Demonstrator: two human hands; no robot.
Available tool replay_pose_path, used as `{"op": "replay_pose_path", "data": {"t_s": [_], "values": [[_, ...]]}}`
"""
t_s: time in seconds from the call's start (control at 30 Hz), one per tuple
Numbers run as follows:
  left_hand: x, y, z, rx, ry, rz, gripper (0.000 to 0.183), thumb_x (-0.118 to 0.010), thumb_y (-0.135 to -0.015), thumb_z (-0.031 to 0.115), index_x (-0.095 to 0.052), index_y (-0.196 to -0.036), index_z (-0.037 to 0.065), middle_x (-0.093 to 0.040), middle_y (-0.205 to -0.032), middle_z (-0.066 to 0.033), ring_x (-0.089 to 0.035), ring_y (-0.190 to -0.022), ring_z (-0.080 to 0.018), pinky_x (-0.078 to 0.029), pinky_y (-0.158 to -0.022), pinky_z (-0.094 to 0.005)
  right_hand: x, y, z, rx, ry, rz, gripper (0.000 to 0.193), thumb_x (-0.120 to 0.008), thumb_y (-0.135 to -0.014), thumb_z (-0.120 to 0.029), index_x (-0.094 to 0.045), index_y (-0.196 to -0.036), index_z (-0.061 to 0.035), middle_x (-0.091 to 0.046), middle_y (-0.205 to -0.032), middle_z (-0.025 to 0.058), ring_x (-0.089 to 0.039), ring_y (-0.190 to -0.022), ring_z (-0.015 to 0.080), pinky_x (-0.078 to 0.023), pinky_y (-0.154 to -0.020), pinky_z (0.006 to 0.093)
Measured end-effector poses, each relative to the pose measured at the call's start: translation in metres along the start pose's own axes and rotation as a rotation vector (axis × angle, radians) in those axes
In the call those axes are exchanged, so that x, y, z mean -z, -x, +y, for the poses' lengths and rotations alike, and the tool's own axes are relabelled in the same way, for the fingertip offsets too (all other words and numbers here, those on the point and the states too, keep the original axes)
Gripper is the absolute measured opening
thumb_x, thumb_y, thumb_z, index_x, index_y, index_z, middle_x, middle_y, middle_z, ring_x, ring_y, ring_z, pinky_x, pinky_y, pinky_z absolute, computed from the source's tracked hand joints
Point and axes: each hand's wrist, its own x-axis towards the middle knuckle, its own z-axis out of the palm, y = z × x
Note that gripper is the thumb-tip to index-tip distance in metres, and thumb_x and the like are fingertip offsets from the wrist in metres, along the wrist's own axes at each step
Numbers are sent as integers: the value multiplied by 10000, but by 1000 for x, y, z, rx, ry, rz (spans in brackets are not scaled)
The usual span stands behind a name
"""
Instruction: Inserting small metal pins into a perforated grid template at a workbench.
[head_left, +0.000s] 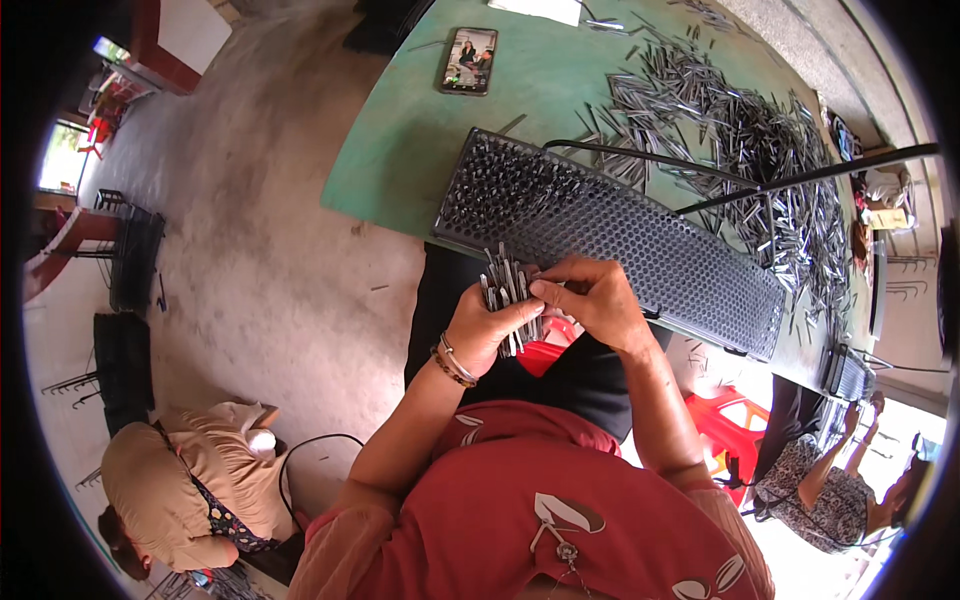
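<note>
My left hand (483,328) is closed round a bundle of thin metal strips (508,288), their ends sticking out above and below the fist. The fingers of my right hand (592,296) pinch at the right side of this bundle; whether a single strip is between them is too small to tell. Just beyond both hands lies a long black tray (640,255) full of round holes, slanting across the table edge. Upright dark pieces (500,185) fill the holes at its left end, while the holes toward the right show bare.
A large heap of loose metal strips (740,130) covers the right of the green table (390,150). A phone (468,62) lies at the far left of it. A black metal rod frame (800,180) crosses above the tray. Other people sit at lower left (200,480) and lower right (820,490).
</note>
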Motion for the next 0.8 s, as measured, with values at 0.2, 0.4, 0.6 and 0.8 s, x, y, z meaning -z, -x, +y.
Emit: {"op": "replay_pose_path", "data": {"t_s": [0.2, 0.4, 0.6, 0.8], "values": [[-14, -10, -8, -38, -58, 7, 340, -663, -827, 31, -538, -1139, -23, -646, -944, -72, -652, -804, -154, -548, -722, -292, 12, 6, 5, -86, -148, 56, 204, -689, -844, -142, -670, -939, 36, -675, -770, 75, -582, -614, 75, -462, -538, 212], [-30, -15, 0, 175, 81, 4, 310, -648, -845, 60, -541, -1130, -4, -655, -939, -107, -675, -848, -210, -572, -727, -337, 33, -7, -5, 35, -153, 437, 244, -697, -846, -136, -635, -1007, 37, -665, -817, 46, -569, -679, 56, -456, -565, 198], [-34, -22, -11, 269, 98, -25, 273, -642, -840, 52, -546, -1083, -28, -657, -905, -129, -663, -792, -205, -563, -708, -328, 37, -50, 6, 334, 124, 646, 182, -698, -839, -94, -650, -990, -5, -666, -781, 19, -570, -663, 47, -468, -601, 206], [-28, -21, -13, 237, -72, -79, 250, -635, -850, 98, -587, -1077, 6, -664, -861, -102, -672, -783, -204, -551, -707, -310, 34, -69, 21, 501, 319, 622, 182, -712, -816, -88, -652, -971, -14, -679, -799, 83, -609, -639, 104, -492, -596, 247]]}}
